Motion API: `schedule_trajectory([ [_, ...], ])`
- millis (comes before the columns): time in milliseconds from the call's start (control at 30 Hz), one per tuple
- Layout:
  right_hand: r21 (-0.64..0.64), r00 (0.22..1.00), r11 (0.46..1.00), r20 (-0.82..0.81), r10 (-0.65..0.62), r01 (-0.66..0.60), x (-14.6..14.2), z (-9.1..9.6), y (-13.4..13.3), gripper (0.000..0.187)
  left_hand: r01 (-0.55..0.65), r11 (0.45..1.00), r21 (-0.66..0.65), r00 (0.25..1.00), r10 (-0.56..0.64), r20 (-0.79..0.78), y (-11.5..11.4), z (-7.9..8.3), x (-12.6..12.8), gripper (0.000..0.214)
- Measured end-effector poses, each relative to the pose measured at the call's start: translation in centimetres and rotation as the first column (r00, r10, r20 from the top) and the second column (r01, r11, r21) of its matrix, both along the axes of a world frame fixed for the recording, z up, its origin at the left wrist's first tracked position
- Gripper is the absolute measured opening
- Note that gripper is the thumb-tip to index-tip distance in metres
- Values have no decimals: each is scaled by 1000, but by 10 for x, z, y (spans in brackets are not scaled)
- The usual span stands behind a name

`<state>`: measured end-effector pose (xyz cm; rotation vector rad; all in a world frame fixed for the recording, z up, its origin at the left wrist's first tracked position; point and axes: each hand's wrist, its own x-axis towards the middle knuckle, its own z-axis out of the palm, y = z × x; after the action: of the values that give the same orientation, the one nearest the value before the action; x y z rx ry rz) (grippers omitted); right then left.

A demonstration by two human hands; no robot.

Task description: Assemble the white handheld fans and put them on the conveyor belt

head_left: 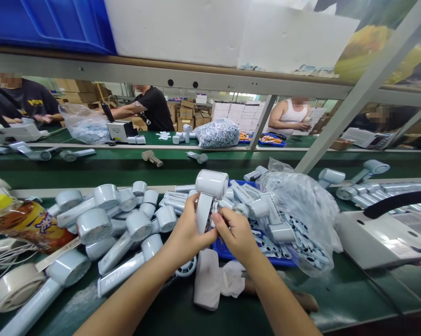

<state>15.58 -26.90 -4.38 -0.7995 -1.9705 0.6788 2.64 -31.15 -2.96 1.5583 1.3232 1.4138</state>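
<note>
Fan [207,183] between left hand [187,228], right hand [233,235]

A pale handheld fan [203,205] stands nearly upright, its round drum head [212,184] on top and its flat white handle [202,214] pointing down. The left hand [187,225] wraps the handle, and the right hand [233,234] closes on its other side.

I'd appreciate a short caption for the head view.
Left hand and right hand hold a handheld fan above piled fans on a green conveyor.
</note>
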Motion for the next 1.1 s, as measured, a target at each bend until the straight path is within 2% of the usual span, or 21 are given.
schedule_trajectory([
  [67, -46, 987, 999, -158, -27, 20, -6, -8, -2, 28, 10, 999, -32, 999, -8, 36, 1, 0, 1, 59],
  [133, -75, 967, 996, -250, -59, 41, -10, -15, -3, 27, 16, 999, -36, 999, -14, 50, 1, -1, 2, 56],
  [333, -64, 954, 996, -289, -76, 60, -10, -24, -6, 25, 16, 1000, 16, 999, -17, 41, 1, -5, 5, 60],
  [433, -63, 946, 996, -315, -75, 58, -9, -28, -4, 24, 17, 1000, -4, 1000, -17, -25, 2, -9, 5, 63],
  [533, -78, 937, 997, -346, -53, 27, -9, -34, -1, 23, -32, 1000, 1, 993, 31, -112, 2, -12, 2, 65],
  [667, -122, 914, 991, -407, 2, -57, -8, -39, 4, 23, -53, 993, 103, 941, 84, -327, 2, -6, -6, 58],
  [733, -141, 897, 985, -442, 31, -103, -5, -39, 7, 22, -40, 987, 157, 917, 99, -386, 1, -3, -8, 59],
  [833, -215, 834, 929, -532, 146, -300, 2, -32, 13, 38, -21, 984, 177, 948, 75, -309, 0, -1, -6, 59],
  [867, -243, 806, 892, -560, 191, -381, 5, -28, 15, 42, -9, 987, 162, 964, 52, -261, -1, -1, -4, 58],
  [933, -301, 767, 811, -588, 256, -502, 10, -19, 17, 39, 4, 990, 143, 984, 22, -177, -3, -2, -1, 56],
  [1000, -332, 755, 771, -594, 278, -544, 13, -11, 18, 37, 29, 989, 144, 987, -6, -161, -5, -1, -1, 58],
  [1100, -338, 711, 724, -640, 292, -602, 12, -5, 17, 48, 113, 984, 139, 971, -80, -226, -5, 2, -3, 60],
])
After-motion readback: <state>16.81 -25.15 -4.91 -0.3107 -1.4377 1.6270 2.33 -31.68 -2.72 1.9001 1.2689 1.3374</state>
